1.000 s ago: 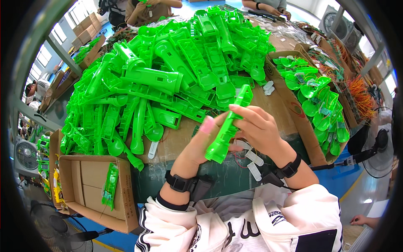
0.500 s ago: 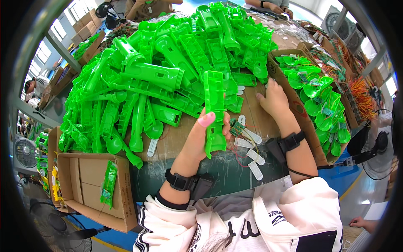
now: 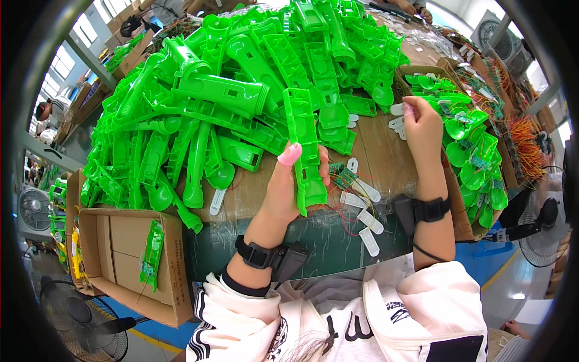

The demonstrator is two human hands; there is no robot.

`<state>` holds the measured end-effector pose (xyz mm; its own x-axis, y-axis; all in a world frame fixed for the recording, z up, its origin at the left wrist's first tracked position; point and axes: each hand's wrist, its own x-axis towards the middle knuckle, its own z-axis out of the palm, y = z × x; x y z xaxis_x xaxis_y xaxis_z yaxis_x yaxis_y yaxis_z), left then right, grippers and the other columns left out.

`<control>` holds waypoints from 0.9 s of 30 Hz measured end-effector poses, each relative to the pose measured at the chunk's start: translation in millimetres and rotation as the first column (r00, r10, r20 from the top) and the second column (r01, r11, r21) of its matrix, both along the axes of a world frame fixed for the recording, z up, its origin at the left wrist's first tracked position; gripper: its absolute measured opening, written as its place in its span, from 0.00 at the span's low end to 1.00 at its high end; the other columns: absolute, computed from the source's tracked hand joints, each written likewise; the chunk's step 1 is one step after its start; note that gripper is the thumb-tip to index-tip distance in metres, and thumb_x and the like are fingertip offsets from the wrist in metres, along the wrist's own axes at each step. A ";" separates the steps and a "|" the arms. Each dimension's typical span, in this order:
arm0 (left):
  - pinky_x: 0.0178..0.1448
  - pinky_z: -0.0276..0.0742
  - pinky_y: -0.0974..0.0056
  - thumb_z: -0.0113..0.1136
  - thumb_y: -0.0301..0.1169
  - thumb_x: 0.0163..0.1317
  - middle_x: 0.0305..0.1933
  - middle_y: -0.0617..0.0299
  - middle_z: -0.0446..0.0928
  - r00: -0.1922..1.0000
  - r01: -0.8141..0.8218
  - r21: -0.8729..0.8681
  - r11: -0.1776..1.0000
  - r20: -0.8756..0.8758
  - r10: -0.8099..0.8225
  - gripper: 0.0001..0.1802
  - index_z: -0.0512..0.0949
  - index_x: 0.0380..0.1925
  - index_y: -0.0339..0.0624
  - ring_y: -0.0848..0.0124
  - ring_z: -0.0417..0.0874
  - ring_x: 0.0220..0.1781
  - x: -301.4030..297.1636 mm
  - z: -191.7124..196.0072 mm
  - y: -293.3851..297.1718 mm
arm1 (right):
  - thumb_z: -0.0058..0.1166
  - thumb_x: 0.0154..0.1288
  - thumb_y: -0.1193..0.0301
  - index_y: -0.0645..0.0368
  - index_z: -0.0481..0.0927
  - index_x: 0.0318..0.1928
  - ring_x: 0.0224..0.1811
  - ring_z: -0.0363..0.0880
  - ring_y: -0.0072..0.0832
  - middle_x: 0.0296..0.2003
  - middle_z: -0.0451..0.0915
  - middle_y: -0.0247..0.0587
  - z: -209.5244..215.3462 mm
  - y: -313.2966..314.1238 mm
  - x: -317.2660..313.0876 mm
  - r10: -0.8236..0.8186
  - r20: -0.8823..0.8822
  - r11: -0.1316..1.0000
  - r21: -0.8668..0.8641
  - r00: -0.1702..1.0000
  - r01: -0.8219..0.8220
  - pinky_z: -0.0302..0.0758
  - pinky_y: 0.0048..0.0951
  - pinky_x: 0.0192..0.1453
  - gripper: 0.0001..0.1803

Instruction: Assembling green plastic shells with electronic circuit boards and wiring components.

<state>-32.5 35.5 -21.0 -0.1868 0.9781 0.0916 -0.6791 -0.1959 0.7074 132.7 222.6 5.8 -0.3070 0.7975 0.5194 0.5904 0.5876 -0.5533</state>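
The left hand (image 3: 288,184) is clamped on a long green shell (image 3: 306,151), its axis running near-to-far; the right hand (image 3: 424,123), fingers loosely curled and empty, reaches right toward the green reflector pieces (image 3: 467,130).

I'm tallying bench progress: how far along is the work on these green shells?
Done: one bagged green piece lies in the cardboard box. In hand: the left hand holds a green half-shell upright; the right hand reaches toward the white tabs beside the tray of green reflector parts. Left: a big heap of green shells covers the bench.
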 end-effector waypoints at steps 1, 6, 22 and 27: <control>0.30 0.71 0.66 0.42 0.48 0.61 0.32 0.59 0.69 0.999 -0.026 -0.008 1.000 0.032 0.027 0.24 0.59 0.50 0.43 0.72 0.71 0.27 0.0 -0.7 -1.4 | 0.51 0.57 0.74 0.62 0.76 0.37 0.28 0.78 0.24 0.28 0.79 0.39 5.7 -7.9 -5.2 0.098 -0.278 0.978 -0.151 0.955 -0.145 0.72 0.23 0.30 0.07; 0.30 0.73 0.67 0.42 0.49 0.61 0.31 0.61 0.68 0.986 -0.161 0.034 0.986 0.035 0.160 0.20 0.62 0.39 0.43 0.73 0.72 0.26 8.0 1.7 -1.1 | 0.51 0.59 0.75 0.66 0.75 0.39 0.28 0.77 0.21 0.30 0.78 0.36 12.1 -62.9 -26.0 0.173 -0.755 0.611 -0.421 0.633 -0.670 0.73 0.17 0.32 0.09; 0.39 0.70 0.70 0.33 0.52 0.63 0.36 0.66 0.66 0.900 -0.403 -0.052 0.914 -0.206 0.385 0.27 0.56 0.56 0.48 0.76 0.70 0.37 19.3 8.9 0.6 | 0.52 0.57 0.80 0.69 0.71 0.47 0.35 0.76 0.19 0.32 0.77 0.38 -4.6 -115.6 -39.6 0.269 -0.816 0.174 -0.481 0.512 -0.859 0.73 0.19 0.37 0.16; 0.41 0.70 0.70 0.33 0.51 0.63 0.37 0.65 0.65 0.900 -0.389 -0.048 0.920 -0.230 0.369 0.29 0.53 0.59 0.47 0.75 0.69 0.37 16.2 4.3 -1.7 | 0.50 0.58 0.82 0.68 0.69 0.52 0.31 0.76 0.18 0.32 0.77 0.38 -11.5 -123.4 -40.9 0.380 -0.755 0.307 -0.442 0.534 -0.843 0.75 0.18 0.34 0.20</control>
